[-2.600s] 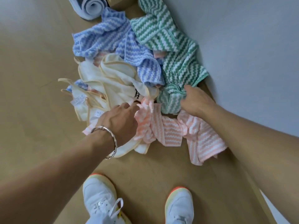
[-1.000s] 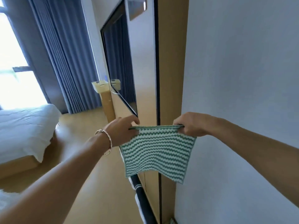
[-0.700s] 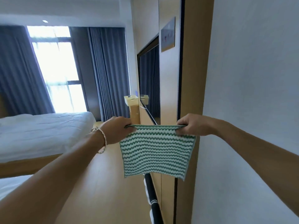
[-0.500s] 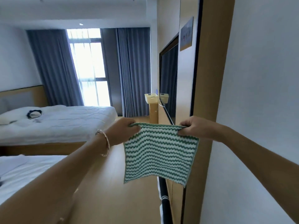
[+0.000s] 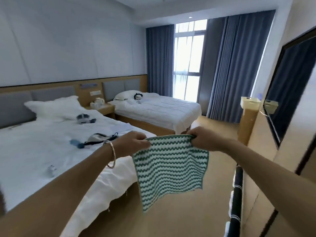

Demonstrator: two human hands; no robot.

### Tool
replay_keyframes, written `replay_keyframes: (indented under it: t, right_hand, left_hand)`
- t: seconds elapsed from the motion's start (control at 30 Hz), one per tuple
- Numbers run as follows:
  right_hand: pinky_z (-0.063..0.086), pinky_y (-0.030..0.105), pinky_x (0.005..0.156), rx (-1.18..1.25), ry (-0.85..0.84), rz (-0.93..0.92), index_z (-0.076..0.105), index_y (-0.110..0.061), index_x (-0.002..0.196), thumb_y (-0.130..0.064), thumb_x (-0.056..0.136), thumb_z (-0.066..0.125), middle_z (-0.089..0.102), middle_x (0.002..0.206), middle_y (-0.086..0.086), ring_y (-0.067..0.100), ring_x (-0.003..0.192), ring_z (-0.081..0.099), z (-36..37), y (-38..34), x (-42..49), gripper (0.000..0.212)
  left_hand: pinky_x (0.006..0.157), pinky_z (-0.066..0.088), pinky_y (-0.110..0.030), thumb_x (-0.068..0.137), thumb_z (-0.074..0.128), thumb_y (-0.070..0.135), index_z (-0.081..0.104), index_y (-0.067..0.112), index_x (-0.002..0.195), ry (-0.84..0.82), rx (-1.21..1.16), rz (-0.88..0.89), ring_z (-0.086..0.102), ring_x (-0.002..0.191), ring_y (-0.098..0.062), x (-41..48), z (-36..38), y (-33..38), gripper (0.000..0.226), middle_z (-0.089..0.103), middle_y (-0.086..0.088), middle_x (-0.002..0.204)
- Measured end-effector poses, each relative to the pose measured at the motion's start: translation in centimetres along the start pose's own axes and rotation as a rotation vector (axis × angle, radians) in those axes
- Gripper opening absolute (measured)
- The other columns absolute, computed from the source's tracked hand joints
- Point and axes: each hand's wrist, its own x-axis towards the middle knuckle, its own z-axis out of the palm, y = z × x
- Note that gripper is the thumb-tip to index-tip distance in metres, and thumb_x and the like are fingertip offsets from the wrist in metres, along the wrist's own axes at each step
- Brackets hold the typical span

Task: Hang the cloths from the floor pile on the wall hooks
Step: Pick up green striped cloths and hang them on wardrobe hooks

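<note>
A green and white zigzag-striped cloth (image 5: pixel 171 170) hangs spread out in front of me at chest height. My left hand (image 5: pixel 132 143) pinches its top left corner and wears a silver bracelet at the wrist. My right hand (image 5: pixel 203 139) pinches the top right corner. The cloth's lower edge hangs free above the wooden floor. No wall hooks and no floor pile are in view.
Two white beds stand at the left, the near bed (image 5: pixel 51 144) with small items on it and the far bed (image 5: pixel 157 106) by the window. A dark rolled mat (image 5: pixel 236 194) leans at the right wall under a black screen (image 5: pixel 290 79). Wooden floor (image 5: pixel 179 219) lies ahead.
I lifted the green cloth from the floor pile and stood up. My view has since swung left from the white wall to the room with the beds, the cloth still stretched between both hands.
</note>
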Motion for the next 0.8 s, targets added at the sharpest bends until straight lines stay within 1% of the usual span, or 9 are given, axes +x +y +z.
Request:
replay_keyframes:
  t: [0.1,0.2,0.3,0.37,0.47,0.6,0.67,0.73,0.8]
  right_hand:
    - [0.048,0.031,0.079,-0.048,-0.053,-0.159,0.065,-0.004,0.096,-0.003,0.090,0.044,0.067,0.092,0.008,0.023,0.089,0.061,1.4,-8.9,2.5,0.022]
    - [0.047,0.037,0.088,-0.064,-0.097,-0.325,0.066,-0.003,0.104,-0.001,0.088,0.042,0.068,0.102,0.012,0.026,0.099,0.060,3.7,-19.6,4.2,0.029]
    - [0.046,0.035,0.084,-0.111,-0.149,-0.498,0.063,-0.006,0.102,-0.002,0.087,0.040,0.065,0.102,0.010,0.026,0.097,0.058,7.8,-31.1,4.7,0.028]
    - [0.044,0.031,0.078,-0.132,-0.197,-0.601,0.062,-0.010,0.102,-0.003,0.088,0.040,0.062,0.100,0.007,0.023,0.095,0.057,10.9,-38.8,4.2,0.027]
    - [0.040,0.029,0.075,-0.153,-0.264,-0.755,0.060,-0.012,0.100,-0.003,0.089,0.040,0.061,0.102,0.009,0.022,0.092,0.055,15.7,-50.2,2.7,0.024]
    - [0.041,0.031,0.075,-0.164,-0.302,-0.978,0.058,-0.013,0.095,-0.003,0.088,0.041,0.059,0.100,0.008,0.021,0.091,0.052,21.4,-63.9,-0.2,0.022]
    - [0.043,0.032,0.077,-0.148,-0.347,-1.082,0.056,-0.016,0.092,-0.003,0.087,0.041,0.057,0.096,0.004,0.022,0.092,0.053,24.0,-70.1,-2.0,0.021]
    - [0.042,0.031,0.078,-0.126,-0.393,-1.174,0.057,-0.016,0.099,-0.005,0.088,0.041,0.053,0.097,0.001,0.021,0.095,0.052,26.5,-75.9,-4.2,0.022]
    - [0.038,0.029,0.080,-0.137,-0.442,-1.258,0.058,-0.014,0.115,-0.013,0.092,0.041,0.052,0.104,0.001,0.018,0.097,0.048,28.9,-80.7,-6.7,0.028]
  left_hand:
    - [0.065,0.037,-0.031,0.069,0.052,0.040,0.056,0.011,0.074,0.117,0.005,-0.094,0.048,0.069,-0.019,-6.2,-5.3,-3.7,0.029,0.054,-0.009,0.074]
    - [0.062,0.034,-0.028,0.088,0.052,0.033,0.052,0.013,0.075,0.259,0.083,-0.210,0.044,0.067,-0.017,-13.7,-11.0,-8.4,0.024,0.052,-0.005,0.073]
    - [0.063,0.033,-0.029,0.095,0.045,0.024,0.050,0.015,0.075,0.391,0.209,-0.330,0.044,0.068,-0.019,-22.9,-16.9,-13.8,0.022,0.052,-0.005,0.074]
    - [0.066,0.034,-0.029,0.095,0.045,0.022,0.053,0.010,0.081,0.447,0.264,-0.429,0.047,0.073,-0.020,-29.7,-20.5,-17.0,0.020,0.055,-0.009,0.081]
    - [0.062,0.033,-0.028,0.093,0.046,0.020,0.058,0.004,0.084,0.544,0.337,-0.566,0.048,0.073,-0.020,-40.0,-25.0,-20.4,0.022,0.057,-0.011,0.082]
    - [0.054,0.033,-0.024,0.093,0.045,0.022,0.050,0.020,0.066,0.665,0.386,-0.741,0.048,0.063,-0.011,-52.8,-28.7,-24.0,0.027,0.054,0.002,0.070]
    - [0.052,0.033,-0.024,0.093,0.045,0.023,0.048,0.020,0.063,0.736,0.380,-0.838,0.050,0.061,-0.012,-58.7,-30.0,-25.7,0.031,0.055,0.002,0.068]
    - [0.049,0.032,-0.024,0.093,0.044,0.023,0.046,0.020,0.061,0.825,0.422,-0.937,0.051,0.059,-0.013,-64.0,-31.0,-27.0,0.033,0.054,0.004,0.065]
    - [0.049,0.031,-0.027,0.094,0.042,0.022,0.045,0.022,0.062,0.875,0.468,-1.037,0.049,0.059,-0.013,-68.6,-31.5,-28.2,0.032,0.052,0.004,0.064]
